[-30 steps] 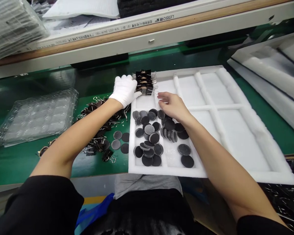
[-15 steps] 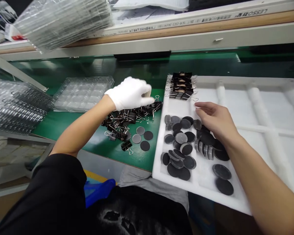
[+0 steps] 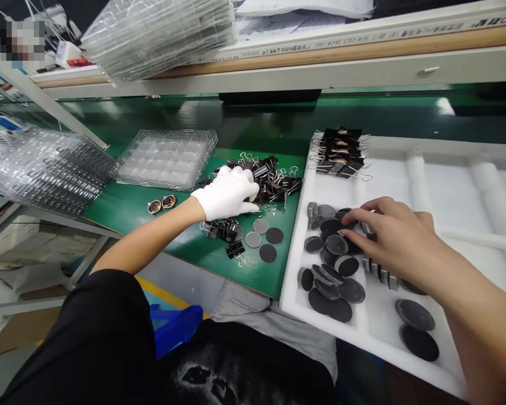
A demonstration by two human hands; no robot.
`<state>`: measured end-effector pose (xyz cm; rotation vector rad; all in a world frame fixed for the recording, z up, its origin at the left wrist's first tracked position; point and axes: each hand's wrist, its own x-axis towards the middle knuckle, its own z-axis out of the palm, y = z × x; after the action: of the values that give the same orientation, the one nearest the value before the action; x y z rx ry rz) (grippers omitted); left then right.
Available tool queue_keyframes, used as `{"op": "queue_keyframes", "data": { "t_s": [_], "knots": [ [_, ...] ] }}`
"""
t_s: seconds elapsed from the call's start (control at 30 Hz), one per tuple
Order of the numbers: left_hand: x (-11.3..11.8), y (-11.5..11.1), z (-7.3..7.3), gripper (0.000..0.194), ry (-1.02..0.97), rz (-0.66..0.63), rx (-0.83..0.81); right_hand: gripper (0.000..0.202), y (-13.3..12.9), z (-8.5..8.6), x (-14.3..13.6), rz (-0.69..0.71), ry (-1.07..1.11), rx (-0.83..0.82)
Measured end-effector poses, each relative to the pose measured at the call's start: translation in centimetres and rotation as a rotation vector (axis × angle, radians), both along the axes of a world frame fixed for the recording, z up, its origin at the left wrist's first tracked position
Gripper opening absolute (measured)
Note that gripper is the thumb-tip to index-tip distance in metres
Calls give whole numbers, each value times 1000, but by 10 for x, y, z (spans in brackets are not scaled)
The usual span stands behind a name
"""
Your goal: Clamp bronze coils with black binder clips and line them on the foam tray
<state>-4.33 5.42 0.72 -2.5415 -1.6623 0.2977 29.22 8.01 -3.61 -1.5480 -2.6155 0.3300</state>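
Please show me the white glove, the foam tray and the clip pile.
White glove (image 3: 226, 195), head view: its back.
Foam tray (image 3: 362, 338), head view: near rim.
Clip pile (image 3: 275, 184), head view: its right part.

Clear plastic trays (image 3: 160, 39) stacked on a shelf (image 3: 274, 76), white papers (image 3: 306, 8) beside them, blue object (image 3: 179, 332) below

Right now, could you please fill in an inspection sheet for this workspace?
Surface: green table, with a white foam tray on it.
Job's things: dark round discs heaped in the tray; binder clips piled on the table.
Clutter: two small round gold-rimmed pieces, clear plastic trays.
Hands: gloved left hand at the clips, bare right hand over the discs; grips unclear.
Cables: thin white ones, upper left.
Surroundings: shelf edge behind, papers above it.
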Motion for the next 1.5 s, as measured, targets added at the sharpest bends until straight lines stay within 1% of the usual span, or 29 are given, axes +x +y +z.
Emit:
{"op": "queue_keyframes", "data": {
  "t_s": [0.1,0.2,0.27,0.3,0.37,0.43,0.47,0.57,0.7,0.77,0.87,0.93,1.03,1.17,1.23,1.3,1.4,1.43,1.5],
  "knots": [
    [-12,5,6,33,-133,7,-14,44,2,0,3,18,23,13],
    [-26,11,16,28,-263,28,-90,44,4,-1,8,-2,71,55],
    [-33,14,23,25,-294,48,-134,45,4,-2,10,-1,98,67],
    [-35,15,25,27,-270,58,-156,45,4,-3,11,8,104,69],
    [-37,15,28,38,-162,63,-217,46,4,-4,12,18,104,78],
    [-33,12,27,50,-42,49,-245,47,4,-4,11,14,105,89],
    [-30,10,25,51,1,36,-237,47,4,-4,11,13,107,88],
    [-21,5,20,43,78,25,-178,41,3,-1,9,17,112,62],
    [-18,1,19,50,193,75,-120,32,3,2,8,24,129,47],
    [-20,1,19,45,190,71,-145,30,4,2,9,11,140,46],
    [-23,2,18,29,149,42,-197,31,5,3,11,-29,139,13],
    [-25,4,18,26,131,42,-210,32,6,5,14,-50,128,-19],
    [-32,6,24,27,13,91,-225,37,6,9,16,-80,119,-44],
    [-38,9,44,27,-333,159,-206,40,5,16,15,-111,104,-73],
    [-33,10,52,30,-481,179,-189,43,5,18,14,-121,100,-90],
    [-22,12,56,32,-618,171,-243,45,5,21,14,-131,120,-114],
    [-2,18,53,29,-783,92,-375,45,4,26,12,-148,200,-136],
    [3,20,50,27,-788,67,-382,44,3,28,12,-162,224,-139],
    [10,23,41,28,-723,27,-359,44,1,32,9,-201,243,-164]
  ]
}}
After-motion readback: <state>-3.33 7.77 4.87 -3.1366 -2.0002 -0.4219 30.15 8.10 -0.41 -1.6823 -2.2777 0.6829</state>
